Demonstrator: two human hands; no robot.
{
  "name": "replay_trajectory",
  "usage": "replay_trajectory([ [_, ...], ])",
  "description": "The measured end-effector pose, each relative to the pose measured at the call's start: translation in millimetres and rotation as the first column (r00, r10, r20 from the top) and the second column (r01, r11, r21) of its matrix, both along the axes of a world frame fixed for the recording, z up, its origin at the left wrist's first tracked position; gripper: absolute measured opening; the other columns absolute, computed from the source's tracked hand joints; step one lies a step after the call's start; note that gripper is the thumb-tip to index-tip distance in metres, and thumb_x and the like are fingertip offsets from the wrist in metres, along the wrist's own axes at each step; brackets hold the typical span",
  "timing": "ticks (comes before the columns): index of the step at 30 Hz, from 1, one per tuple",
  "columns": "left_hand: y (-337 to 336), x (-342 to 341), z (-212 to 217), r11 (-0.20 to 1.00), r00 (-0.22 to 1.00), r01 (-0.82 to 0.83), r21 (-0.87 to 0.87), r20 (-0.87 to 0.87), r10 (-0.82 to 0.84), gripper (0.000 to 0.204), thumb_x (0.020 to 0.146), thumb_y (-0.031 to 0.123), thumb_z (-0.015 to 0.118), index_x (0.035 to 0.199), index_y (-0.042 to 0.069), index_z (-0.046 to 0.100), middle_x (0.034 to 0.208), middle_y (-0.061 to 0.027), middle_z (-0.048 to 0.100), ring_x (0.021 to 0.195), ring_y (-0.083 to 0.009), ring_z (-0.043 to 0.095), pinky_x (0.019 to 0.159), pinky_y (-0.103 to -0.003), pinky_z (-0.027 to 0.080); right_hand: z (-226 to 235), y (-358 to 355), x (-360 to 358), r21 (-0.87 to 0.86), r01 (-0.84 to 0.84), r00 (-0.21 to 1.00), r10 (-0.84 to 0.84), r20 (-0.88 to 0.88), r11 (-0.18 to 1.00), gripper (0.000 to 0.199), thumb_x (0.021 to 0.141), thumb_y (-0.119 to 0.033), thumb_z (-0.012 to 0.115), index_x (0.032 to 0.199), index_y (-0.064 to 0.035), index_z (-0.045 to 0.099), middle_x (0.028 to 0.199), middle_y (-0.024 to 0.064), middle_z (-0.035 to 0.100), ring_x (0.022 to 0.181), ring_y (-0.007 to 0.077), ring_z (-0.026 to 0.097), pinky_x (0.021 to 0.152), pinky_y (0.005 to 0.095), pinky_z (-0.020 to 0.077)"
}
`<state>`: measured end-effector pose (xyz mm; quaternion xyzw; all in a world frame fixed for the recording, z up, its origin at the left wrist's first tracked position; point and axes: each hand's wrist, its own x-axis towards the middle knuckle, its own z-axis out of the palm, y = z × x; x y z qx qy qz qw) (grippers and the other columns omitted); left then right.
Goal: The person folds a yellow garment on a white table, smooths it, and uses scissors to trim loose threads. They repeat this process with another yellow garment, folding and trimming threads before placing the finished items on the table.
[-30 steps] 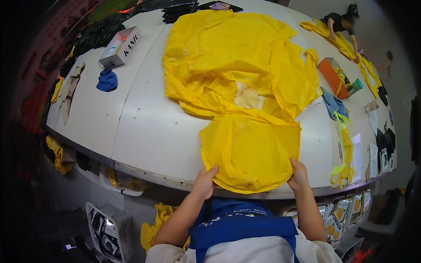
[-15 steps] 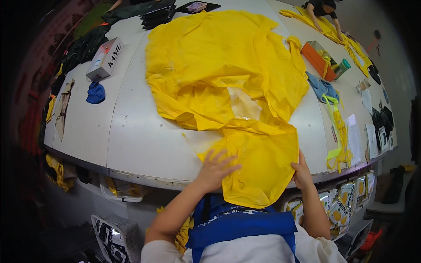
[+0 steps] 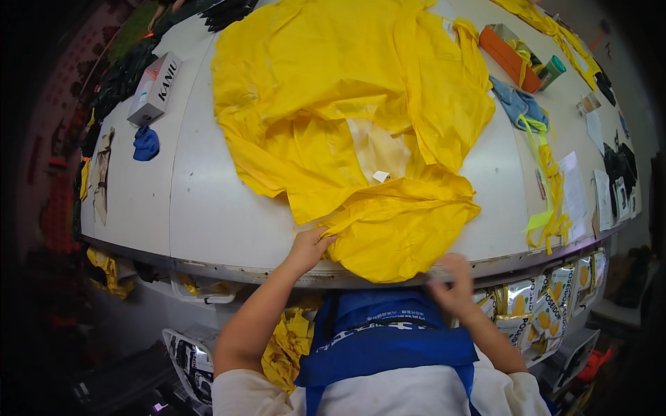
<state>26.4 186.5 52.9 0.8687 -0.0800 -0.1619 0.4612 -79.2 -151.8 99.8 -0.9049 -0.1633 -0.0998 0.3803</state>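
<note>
A yellow raincoat [image 3: 326,76] lies spread over the white table, its hood [image 3: 406,232] toward me and reaching the front edge. Pale lining and a small white label [image 3: 381,176] show at the neck opening. At the hood's left corner my left hand [image 3: 310,248] pinches the yellow fabric between thumb and fingers. My right hand [image 3: 452,284] is off the cloth, just past the hood's lower right side, and smeared by motion, so its fingers cannot be made out.
On the left stand a grey-white box [image 3: 154,90] and a blue cloth bundle [image 3: 146,143]. To the right are an orange box [image 3: 510,59], a green-topped container [image 3: 553,71], blue-grey cloth [image 3: 519,104], yellow strips [image 3: 548,187] and papers [image 3: 572,187]. Packed bags [image 3: 544,305] fill bins below the table.
My left hand has gone from spread over the hood to gripping its left corner. The right hand has let go of the hood's right edge. The hood has shifted away from me and lies flatter.
</note>
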Motion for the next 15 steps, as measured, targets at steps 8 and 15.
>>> replay_trajectory([
  [8,0,3,7,0.970,0.950,-0.040,0.241,0.309,-0.038,0.030,0.082,0.032,0.066,0.072,0.005,0.058,0.064,-0.0152,0.054,0.063,-0.0348,0.055,0.057,-0.039,0.043,-29,25,36,-0.115,0.020,0.999,-0.024,-0.034,0.993,0.028,0.062,-0.004,0.064,0.088,-0.0111,0.059,0.092,0.0074,0.057,0.093,0.0292,0.052,0.086,0.0406,0.0375],
  [15,62,24,-9,0.782,0.872,0.283,0.556,0.191,-0.451,0.025,0.080,0.029,0.065,0.066,0.009,0.059,0.067,-0.0073,0.059,0.073,-0.0290,0.056,0.068,-0.040,0.039,-33,3,-24,-0.244,-0.396,0.884,0.295,-0.362,0.885,0.012,0.066,-0.005,0.061,0.076,-0.0105,0.060,0.082,0.0040,0.060,0.084,0.0259,0.056,0.080,0.0379,0.0403],
])
